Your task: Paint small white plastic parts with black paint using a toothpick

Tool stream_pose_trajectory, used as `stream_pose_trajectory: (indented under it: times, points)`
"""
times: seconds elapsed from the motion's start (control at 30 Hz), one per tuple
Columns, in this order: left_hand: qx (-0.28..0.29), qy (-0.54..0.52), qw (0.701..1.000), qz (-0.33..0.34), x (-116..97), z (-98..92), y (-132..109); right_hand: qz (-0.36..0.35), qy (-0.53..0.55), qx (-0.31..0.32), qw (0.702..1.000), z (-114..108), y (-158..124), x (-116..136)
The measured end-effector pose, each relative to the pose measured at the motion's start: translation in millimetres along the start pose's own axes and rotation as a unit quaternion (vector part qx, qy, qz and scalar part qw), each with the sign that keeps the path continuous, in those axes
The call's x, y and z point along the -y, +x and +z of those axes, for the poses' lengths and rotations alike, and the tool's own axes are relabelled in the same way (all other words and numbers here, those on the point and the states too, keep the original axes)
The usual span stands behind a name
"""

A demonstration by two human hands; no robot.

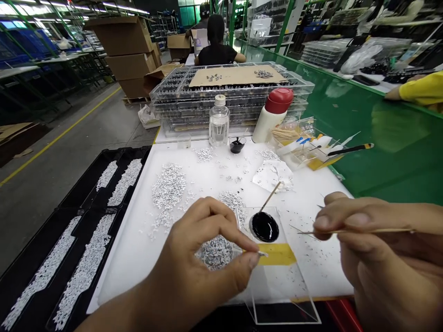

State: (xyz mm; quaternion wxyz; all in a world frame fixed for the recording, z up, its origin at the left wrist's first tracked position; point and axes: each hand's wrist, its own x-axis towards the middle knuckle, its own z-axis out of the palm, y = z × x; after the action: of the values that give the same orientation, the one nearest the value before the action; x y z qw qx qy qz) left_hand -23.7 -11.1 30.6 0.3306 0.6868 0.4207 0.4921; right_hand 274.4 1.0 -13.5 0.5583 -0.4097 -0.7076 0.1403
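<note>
Room: We observe a factory floor with a yellow-lined aisle on the left and stacked cardboard boxes (pixel 128 55) beyond it.

Surface: We work over a white work board (pixel 128 272), which is laid beside a green bench (pixel 391 157).

Left hand: We pinch a small grey part (pixel 262 253) between the thumb and forefinger of the left hand (pixel 197 258). The part is too small for us to identify its exact type.

Right hand: We hold a thin wooden stick (pixel 356 231) in the right hand (pixel 368 244), its tip pointing left.

Grip: Both hands are closed, each clamped on its item. The two hands stand apart.

Below the grip: A transparent acrylic stand (pixel 277 286) with yellow tape carries a round pool of black ink (pixel 263 227). The stick tip is near the pool, not touching it.

Under the left hand: A heap of grey parts (pixel 215 252) lies on the board.

Beyond the grip: We note a glass bottle (pixel 219 122), a red-capped white bottle (pixel 273 113) and stacked transparent trays (pixel 228 99).

Left of the grip: Black trays (pixel 83 272) hold rows of white parts.

Other persons: A yellow sleeve (pixel 420 90) rests at the far right. A seated co-worker (pixel 216 46) faces away.
</note>
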Motion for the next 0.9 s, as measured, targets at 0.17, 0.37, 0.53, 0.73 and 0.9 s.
stream_pose_trajectory:
  times: [0.17, 0.37, 0.53, 0.73, 0.9]
  points:
    - [-0.037, 0.081, 0.995, 0.055, 1.5, 15.5, -1.2, 0.0, 0.032, 0.012, 0.999, 15.1, -1.4, 10.8]
    - [-0.05, 0.143, 0.986, 0.072, 1.9, 17.2, -2.4, 0.008, 0.086, 0.019, 0.996, 24.2, -0.8, 13.4]
    - [-0.051, 0.136, 0.986, 0.077, 5.6, 21.5, -1.5, 0.012, 0.125, 0.03, 0.992, 24.1, 3.6, 13.6]
    - [-0.074, 0.109, 0.988, 0.074, 11.8, 35.0, -0.7, -0.043, 0.139, 0.109, 0.983, 17.0, 12.0, 13.0]
    - [-0.103, 0.13, 0.982, 0.091, 13.7, 39.9, -1.6, -0.053, 0.109, 0.124, 0.985, 17.4, 21.3, 14.0]
